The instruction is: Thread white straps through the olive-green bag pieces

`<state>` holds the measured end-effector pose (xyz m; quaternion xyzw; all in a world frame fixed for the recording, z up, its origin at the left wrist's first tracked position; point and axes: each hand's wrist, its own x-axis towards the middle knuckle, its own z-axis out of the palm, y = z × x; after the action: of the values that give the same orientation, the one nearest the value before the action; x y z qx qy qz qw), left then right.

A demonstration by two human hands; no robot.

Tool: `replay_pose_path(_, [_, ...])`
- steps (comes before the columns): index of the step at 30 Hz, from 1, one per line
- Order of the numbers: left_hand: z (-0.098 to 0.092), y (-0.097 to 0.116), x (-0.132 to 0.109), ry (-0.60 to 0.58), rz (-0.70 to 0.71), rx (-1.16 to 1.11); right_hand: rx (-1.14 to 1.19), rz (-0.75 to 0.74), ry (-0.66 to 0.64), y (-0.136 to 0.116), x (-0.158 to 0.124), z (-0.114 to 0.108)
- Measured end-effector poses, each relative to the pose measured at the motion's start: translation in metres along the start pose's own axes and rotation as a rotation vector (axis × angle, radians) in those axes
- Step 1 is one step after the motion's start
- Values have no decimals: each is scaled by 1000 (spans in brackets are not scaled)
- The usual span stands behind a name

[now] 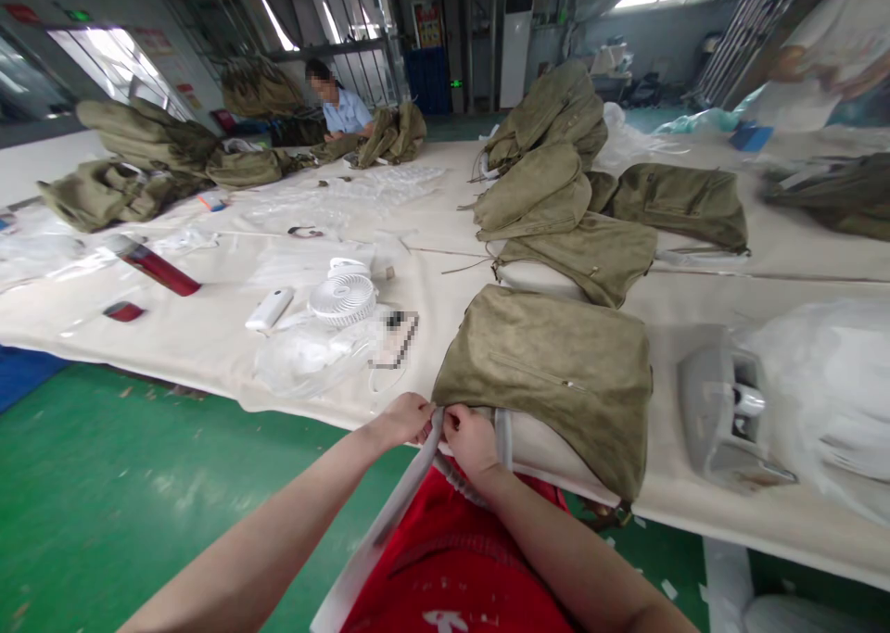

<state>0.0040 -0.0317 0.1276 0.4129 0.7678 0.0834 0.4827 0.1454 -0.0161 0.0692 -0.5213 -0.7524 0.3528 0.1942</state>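
An olive-green bag (556, 355) lies on the table just in front of me, its zipper facing up. At the bag's near left corner my left hand (409, 418) is closed, with its fingertips pinched at the edge. My right hand (473, 436) is closed right beside it, thumb and fingers pressed together at the same corner. A pale grey strap (389, 512) runs down from between the two hands across the red apron (451, 559). What exactly lies between the fingertips is too small to tell.
Left on the table (229, 355) are a white fan (342, 299), plastic bags and a red thermos (163, 270). More green bags (542, 188) are piled beyond. A grey tape dispenser (723, 411) stands at the right. One person (344, 109) sits behind the table; another stands far right.
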Motion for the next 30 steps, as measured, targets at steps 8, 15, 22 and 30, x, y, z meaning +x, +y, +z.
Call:
replay_pose_path(8, [0, 4, -3, 349, 269, 568, -15, 38, 12, 1, 20, 0])
replay_pose_path(15, [-13, 8, 13, 347, 378, 647, -58, -40, -3, 3, 40, -2])
replay_pose_path(22, [-14, 3, 17, 358, 406, 589, -47, -15, 16, 4, 39, 2])
replay_pose_path(30, [-6, 10, 18, 441, 270, 610, -78, 33, 26, 3, 44, 5])
